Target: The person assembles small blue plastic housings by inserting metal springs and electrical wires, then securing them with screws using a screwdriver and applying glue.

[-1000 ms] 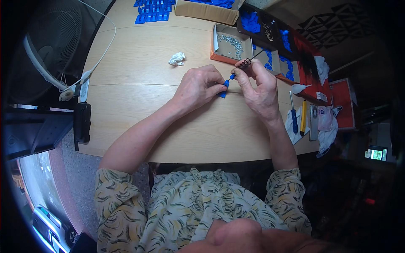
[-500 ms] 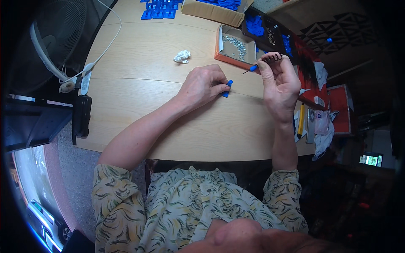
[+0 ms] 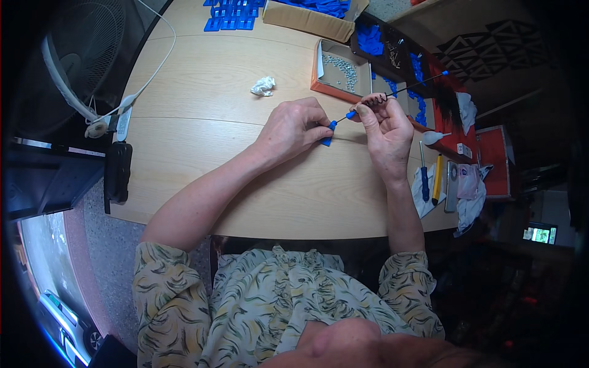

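My left hand [image 3: 294,126] pinches a small blue plastic piece [image 3: 329,132] just above the wooden table [image 3: 202,92]. My right hand [image 3: 383,126] holds a thin black wire [image 3: 405,91] with a coiled section and blue caps at both ends. The wire's near blue tip [image 3: 350,114] sits just right of the blue piece, almost touching it. The wire's far end reaches up and right over the boxes.
An open cardboard box of small metal parts [image 3: 340,67] stands behind the hands, with a crumpled white scrap [image 3: 263,86] to its left. Blue parts [image 3: 230,9] lie at the far edge. Screwdrivers [image 3: 429,178] and red trays [image 3: 491,162] are at right; a fan [image 3: 80,58] at left.
My right hand has moved from the box back toward my left hand, bringing the wire's blue tip close to the blue piece. The left hand stayed in place.
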Demonstrator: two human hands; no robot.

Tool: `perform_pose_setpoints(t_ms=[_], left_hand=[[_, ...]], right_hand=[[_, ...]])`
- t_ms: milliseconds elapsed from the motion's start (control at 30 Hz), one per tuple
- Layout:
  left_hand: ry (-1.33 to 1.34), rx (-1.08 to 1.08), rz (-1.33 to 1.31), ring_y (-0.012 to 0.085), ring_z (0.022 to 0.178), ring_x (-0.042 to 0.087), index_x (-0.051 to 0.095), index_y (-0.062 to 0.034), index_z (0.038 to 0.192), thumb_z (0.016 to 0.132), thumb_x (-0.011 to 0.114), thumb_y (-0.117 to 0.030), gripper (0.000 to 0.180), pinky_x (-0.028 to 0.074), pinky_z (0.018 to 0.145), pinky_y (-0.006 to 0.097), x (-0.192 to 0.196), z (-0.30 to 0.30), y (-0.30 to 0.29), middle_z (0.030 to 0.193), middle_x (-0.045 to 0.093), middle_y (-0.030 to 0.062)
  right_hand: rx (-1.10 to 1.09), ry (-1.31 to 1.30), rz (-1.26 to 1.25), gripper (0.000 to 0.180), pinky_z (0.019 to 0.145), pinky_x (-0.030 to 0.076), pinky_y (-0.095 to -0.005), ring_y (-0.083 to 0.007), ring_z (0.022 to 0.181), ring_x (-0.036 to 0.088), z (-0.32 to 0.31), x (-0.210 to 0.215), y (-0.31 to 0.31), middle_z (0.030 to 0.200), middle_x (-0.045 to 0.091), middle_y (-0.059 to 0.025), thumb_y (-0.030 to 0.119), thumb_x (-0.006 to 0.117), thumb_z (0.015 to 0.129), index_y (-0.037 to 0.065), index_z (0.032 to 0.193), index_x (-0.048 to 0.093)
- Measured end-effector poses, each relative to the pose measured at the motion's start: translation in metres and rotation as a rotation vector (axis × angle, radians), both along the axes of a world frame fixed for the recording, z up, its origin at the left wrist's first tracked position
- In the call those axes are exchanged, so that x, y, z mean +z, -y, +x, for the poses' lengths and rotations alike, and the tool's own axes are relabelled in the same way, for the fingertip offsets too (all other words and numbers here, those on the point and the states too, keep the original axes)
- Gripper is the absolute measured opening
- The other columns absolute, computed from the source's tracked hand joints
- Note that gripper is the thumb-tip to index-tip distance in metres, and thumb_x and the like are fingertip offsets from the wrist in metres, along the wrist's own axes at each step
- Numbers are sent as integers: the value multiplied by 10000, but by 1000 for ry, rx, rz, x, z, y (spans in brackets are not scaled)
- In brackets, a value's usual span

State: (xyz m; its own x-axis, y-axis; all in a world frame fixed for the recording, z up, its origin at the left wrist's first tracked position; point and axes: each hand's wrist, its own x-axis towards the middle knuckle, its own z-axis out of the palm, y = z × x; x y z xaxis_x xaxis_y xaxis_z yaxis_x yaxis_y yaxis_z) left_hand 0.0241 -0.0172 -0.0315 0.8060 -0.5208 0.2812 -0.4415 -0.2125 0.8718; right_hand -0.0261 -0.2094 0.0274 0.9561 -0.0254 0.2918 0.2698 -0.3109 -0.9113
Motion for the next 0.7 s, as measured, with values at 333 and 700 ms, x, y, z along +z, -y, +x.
perform_pose_setpoints(t_ms=[333,700], left_hand=[[9,-6,-6,272,779,711,792,-38,893,843,806,-166,138,563,724,396,-1,0,-1,894,714,102],[57,-3,9,226,763,721,769,1,936,866,799,-103,129,586,677,345,-2,-1,-2,885,714,102]], right_hand=[[-21,44,-102,104,824,587,-269,-113,878,692,3,-4,2,961,681,-63,18,650,1004,-39,1078,604],[61,-25,-120,121,715,586,-242,-108,818,701,1,5,-9,963,684,-70,-23,656,978,-43,1093,623]])
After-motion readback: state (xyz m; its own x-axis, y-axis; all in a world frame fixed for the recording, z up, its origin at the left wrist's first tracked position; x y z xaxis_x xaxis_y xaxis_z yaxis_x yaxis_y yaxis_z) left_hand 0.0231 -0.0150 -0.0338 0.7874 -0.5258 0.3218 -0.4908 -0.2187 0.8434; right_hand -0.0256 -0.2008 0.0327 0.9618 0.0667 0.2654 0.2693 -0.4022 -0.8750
